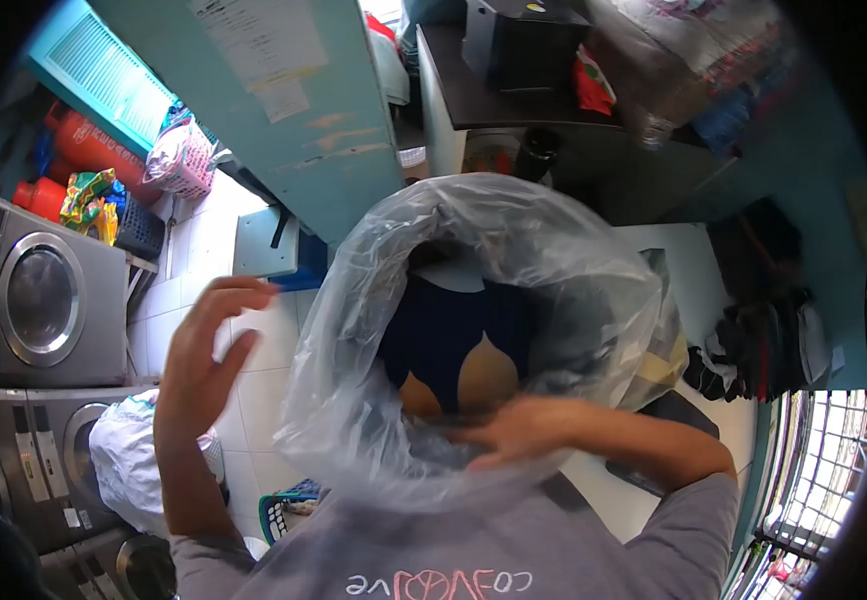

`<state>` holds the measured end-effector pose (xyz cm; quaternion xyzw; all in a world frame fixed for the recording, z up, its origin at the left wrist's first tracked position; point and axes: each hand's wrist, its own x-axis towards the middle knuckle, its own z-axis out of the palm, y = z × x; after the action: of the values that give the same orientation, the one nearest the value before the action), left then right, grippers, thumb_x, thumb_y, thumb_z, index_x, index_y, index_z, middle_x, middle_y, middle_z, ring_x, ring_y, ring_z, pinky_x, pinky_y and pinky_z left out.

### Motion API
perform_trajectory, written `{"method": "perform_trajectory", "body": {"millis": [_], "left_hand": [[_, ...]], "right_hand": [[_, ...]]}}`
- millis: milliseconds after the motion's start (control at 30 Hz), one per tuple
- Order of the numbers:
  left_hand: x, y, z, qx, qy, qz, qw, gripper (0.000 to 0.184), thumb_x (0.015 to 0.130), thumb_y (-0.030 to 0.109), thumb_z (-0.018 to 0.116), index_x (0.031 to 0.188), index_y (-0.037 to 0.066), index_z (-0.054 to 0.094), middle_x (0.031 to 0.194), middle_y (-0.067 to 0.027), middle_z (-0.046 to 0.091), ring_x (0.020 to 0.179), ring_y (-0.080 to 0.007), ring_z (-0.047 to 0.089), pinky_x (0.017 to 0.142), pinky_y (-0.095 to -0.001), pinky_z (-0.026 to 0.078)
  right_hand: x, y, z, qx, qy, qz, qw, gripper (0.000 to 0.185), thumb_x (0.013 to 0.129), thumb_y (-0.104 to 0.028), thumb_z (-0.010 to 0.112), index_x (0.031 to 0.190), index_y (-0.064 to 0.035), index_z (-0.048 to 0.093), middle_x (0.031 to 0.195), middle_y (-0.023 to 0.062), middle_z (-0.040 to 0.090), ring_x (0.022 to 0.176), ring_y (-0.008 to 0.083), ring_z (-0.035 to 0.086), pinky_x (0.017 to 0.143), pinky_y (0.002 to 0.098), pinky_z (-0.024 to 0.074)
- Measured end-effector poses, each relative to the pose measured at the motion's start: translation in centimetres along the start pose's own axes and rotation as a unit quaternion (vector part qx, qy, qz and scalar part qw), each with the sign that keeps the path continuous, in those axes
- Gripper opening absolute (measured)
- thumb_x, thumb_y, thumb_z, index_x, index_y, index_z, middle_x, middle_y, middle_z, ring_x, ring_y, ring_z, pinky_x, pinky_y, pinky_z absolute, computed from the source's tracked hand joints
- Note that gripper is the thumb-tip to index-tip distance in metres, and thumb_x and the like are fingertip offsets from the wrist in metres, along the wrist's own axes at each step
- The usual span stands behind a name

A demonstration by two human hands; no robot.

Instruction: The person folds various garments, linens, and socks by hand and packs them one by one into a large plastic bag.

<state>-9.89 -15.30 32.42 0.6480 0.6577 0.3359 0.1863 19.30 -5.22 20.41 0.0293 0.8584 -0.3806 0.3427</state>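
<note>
A large clear plastic bag stands wide open in front of me, its rim crumpled. Inside it lies a navy item with tan rounded parts, which looks like cloth; I cannot tell its exact kind. My right hand reaches over the near side of the bag mouth, fingers pointing left and somewhat blurred. It appears to hold nothing, and whether it touches the contents is unclear. Raised in the air left of the bag, my left hand is open with its fingers loosely bent and apart.
Grey front-loading machines are stacked at the left, with a white cloth bundle beside them. A pink basket stands by red gas cylinders. Ahead is a dark-topped desk. Clothes hang right, near a barred window.
</note>
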Motion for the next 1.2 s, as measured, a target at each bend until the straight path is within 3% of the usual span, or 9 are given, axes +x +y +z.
{"method": "perform_trajectory", "body": {"millis": [67,167,300,500,700,867,1033,1100,1200], "left_hand": [[3.3,2.5,3.3,-0.079,-0.153,0.135,0.976,0.029,0.077,-0.003,0.057,0.105,0.005,0.054,0.107,-0.0116,0.056,0.101,-0.0271,0.056,0.086,-0.0352,0.044],[6.8,3.9,9.5,-0.029,-0.459,0.090,0.883,0.029,0.087,0.016,0.053,0.114,0.005,0.050,0.116,-0.0138,0.051,0.107,-0.0292,0.052,0.091,-0.0357,0.041],[11.4,-0.3,16.7,0.121,-0.602,0.135,0.778,0.056,0.086,0.021,0.052,0.137,0.008,0.032,0.135,-0.0180,0.040,0.123,-0.0329,0.040,0.103,-0.0383,0.032],[21.6,-1.2,20.1,0.092,-0.399,0.114,0.905,0.035,0.082,0.015,0.055,0.116,0.005,0.056,0.115,-0.0177,0.057,0.107,-0.0314,0.054,0.094,-0.0357,0.040],[14.9,1.6,16.9,0.087,-0.543,0.162,0.820,0.032,0.084,0.021,0.054,0.113,0.007,0.052,0.104,-0.0158,0.061,0.097,-0.0313,0.058,0.085,-0.0398,0.044],[5.5,0.0,13.9,0.387,-0.681,0.087,0.615,0.057,0.077,0.053,0.054,0.116,0.012,0.058,0.110,-0.0129,0.060,0.105,-0.0300,0.055,0.087,-0.0428,0.043],[3.1,0.6,7.8,0.384,-0.637,0.043,0.667,0.062,0.076,0.058,0.054,0.118,0.012,0.058,0.116,-0.0131,0.057,0.117,-0.0313,0.047,0.095,-0.0482,0.035],[2.9,1.6,7.4,0.393,-0.615,0.098,0.677,0.065,0.075,0.059,0.054,0.119,0.011,0.057,0.118,-0.0134,0.056,0.120,-0.0314,0.044,0.097,-0.0505,0.033],[4.1,2.6,8.2,0.288,-0.588,0.071,0.753,0.067,0.078,0.053,0.057,0.125,0.006,0.049,0.124,-0.0160,0.052,0.118,-0.0303,0.046,0.100,-0.0501,0.030]], "right_hand": [[-0.1,-1.4,1.0,-0.038,0.028,-0.003,0.999,0.066,0.088,-0.061,0.029,0.137,-0.0163,0.034,0.119,0.0190,0.052,0.105,0.0371,0.053,0.087,0.0472,0.0427],[-0.3,-2.4,0.5,0.001,0.079,0.002,0.997,0.067,0.088,-0.061,0.029,0.137,-0.0158,0.033,0.109,0.0191,0.056,0.100,0.0365,0.056,0.082,0.0473,0.0453],[-0.3,-2.5,0.9,0.004,0.154,-0.010,0.988,0.066,0.089,-0.060,0.030,0.140,-0.0178,0.028,0.106,0.0223,0.056,0.097,0.0380,0.058,0.079,0.0493,0.0460],[-0.6,-3.3,1.0,-0.014,0.089,0.030,0.995,0.064,0.089,-0.060,0.028,0.143,-0.0243,0.019,0.116,0.0185,0.051,0.104,0.0340,0.054,0.086,0.0475,0.0431],[-1.7,-3.1,1.1,0.000,0.110,0.016,0.994,0.062,0.090,-0.058,0.028,0.141,-0.0220,0.024,0.111,0.0172,0.055,0.104,0.0331,0.054,0.086,0.0483,0.0422],[-2.4,-2.4,-2.2,-0.073,0.062,0.064,0.993,0.063,0.089,-0.061,0.026,0.131,-0.0164,0.042,0.104,0.0174,0.059,0.100,0.0339,0.057,0.089,0.0513,0.0373],[-4.4,-2.8,-1.6,-0.037,-0.019,0.165,0.985,0.063,0.088,-0.060,0.031,0.129,-0.0141,0.045,0.100,0.0155,0.061,0.097,0.0322,0.058,0.090,0.0517,0.0362],[-5.2,-3.9,-2.2,-0.101,0.054,0.111,0.987,0.054,0.090,-0.049,0.040,0.128,-0.0119,0.045,0.099,0.0150,0.061,0.094,0.0304,0.058,0.088,0.0493,0.0381],[-7.8,-6.1,-2.2,-0.057,0.369,-0.186,0.909,0.035,0.087,-0.026,0.050,0.116,-0.0069,0.049,0.085,0.0119,0.058,0.083,0.0264,0.058,0.078,0.0395,0.0426]]}}
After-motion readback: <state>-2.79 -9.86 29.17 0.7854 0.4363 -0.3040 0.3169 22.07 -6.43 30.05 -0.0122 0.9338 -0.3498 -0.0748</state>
